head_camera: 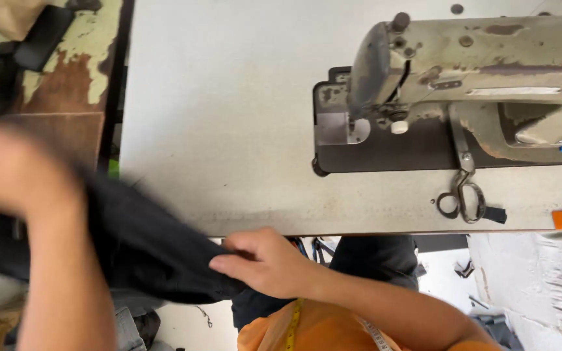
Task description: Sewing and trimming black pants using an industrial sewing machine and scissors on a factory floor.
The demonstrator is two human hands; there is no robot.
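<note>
The right hand (265, 260) pinches a dark cloth (144, 244) at the near edge of the bench (229, 130), thumb and fingers closed over a fold of it, so its grip is firmly on the fabric. The left hand (14, 169) is raised at the left of the view and badly blurred; it seems to sit over the far end of the same cloth, but I cannot tell whether its grip is closed on it.

The cloth hangs stretched between the two hands, partly over the bench's front left corner and partly off it, above the lap. Its long axis runs from upper left to lower right, with the lower end bunched under the right hand's fingers. Holding it at both ends likely keeps it taut and off the floor.

A worn, pale green sewing machine (476, 71) stands well apart on the right of the bench. Small scissors (463, 195) lie just in front of its base. A yellow measuring tape (292, 328) drapes over the orange shirt (320, 331) below.
</note>
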